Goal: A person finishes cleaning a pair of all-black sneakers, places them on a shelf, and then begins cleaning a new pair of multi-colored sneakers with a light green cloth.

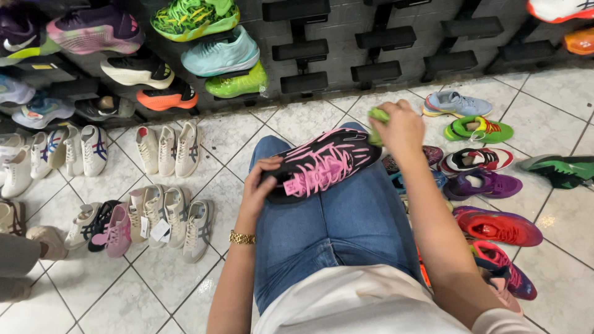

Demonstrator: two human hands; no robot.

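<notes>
black and pink sneaker point(322, 164) is lying across the person's denim-covered thighs point(346, 216), sole side down. left hand point(260, 185) is clamping its heel end steady; right hand point(402, 127) is closing around a green cloth point(377, 117) at the toe. wiping works best while keeping the heel pinned and stroking along the upper. rows of shoes point(489, 226) are crowding the tiled floor point(173, 272).

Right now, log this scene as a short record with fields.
setting: white tiled floor below a dark wall rack of sneakers
left hand: grips the heel end of a black and pink sneaker lying across the lap
right hand: holds a green cloth at the sneaker's toe
wrist: gold bracelet on the left
floor left: pairs of white sneakers
floor right: red sneaker, purple sneaker
</notes>
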